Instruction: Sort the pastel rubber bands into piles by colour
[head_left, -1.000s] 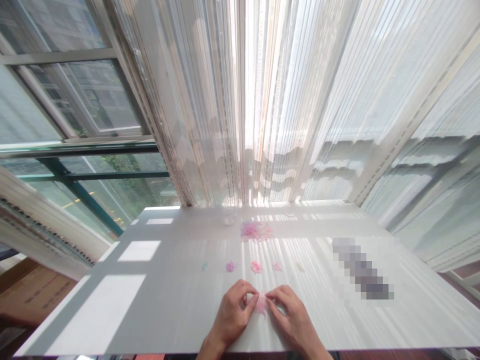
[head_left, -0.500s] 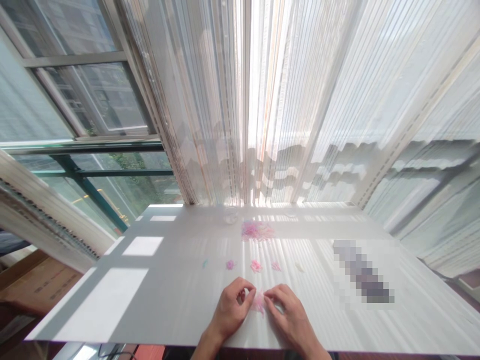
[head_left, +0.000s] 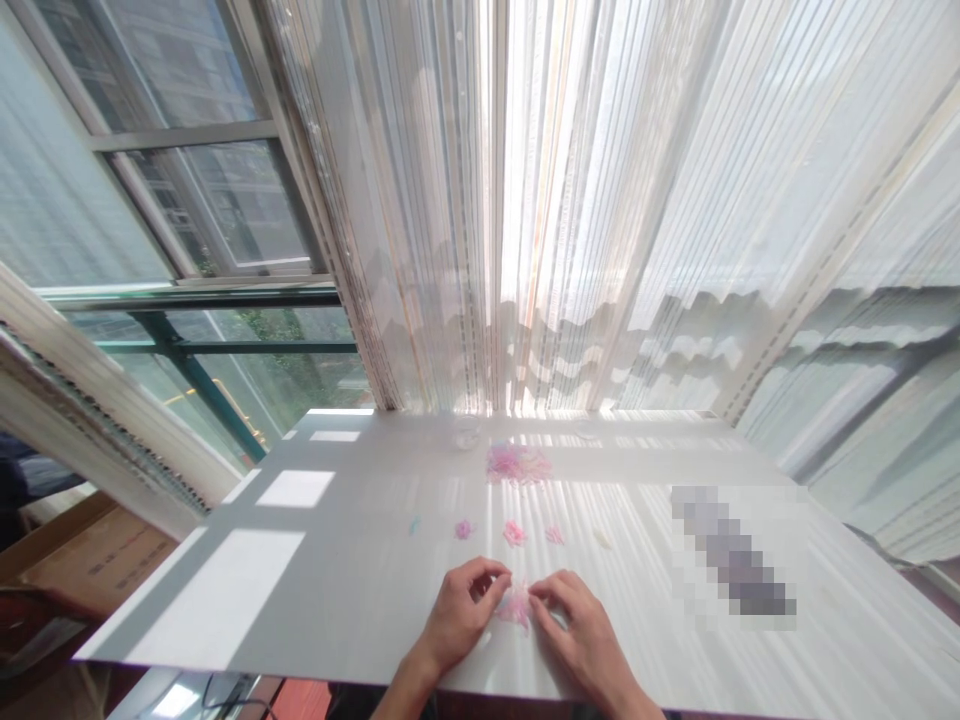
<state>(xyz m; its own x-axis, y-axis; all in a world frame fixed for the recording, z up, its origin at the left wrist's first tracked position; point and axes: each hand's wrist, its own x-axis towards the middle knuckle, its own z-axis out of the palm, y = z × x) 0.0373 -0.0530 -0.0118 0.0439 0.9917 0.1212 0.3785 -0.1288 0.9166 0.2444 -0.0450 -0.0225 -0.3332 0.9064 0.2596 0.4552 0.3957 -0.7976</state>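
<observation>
Where the pink fibrous tuft (head_left: pixel 516 607) lies on the white tabletop (head_left: pixel 360 590), long axis unclear, the right hand (head_left: pixel 581 635) sits nearer, curled fingers (head_left: pixel 544 590) touching its edge; the left hand (head_left: pixel 459 615) curls just beside it. Whether either pinches, I cannot tell.

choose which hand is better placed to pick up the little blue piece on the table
Probably the left hand: it lies nearer the blue piece, with the pink tuft between that piece and the right hand.
</observation>
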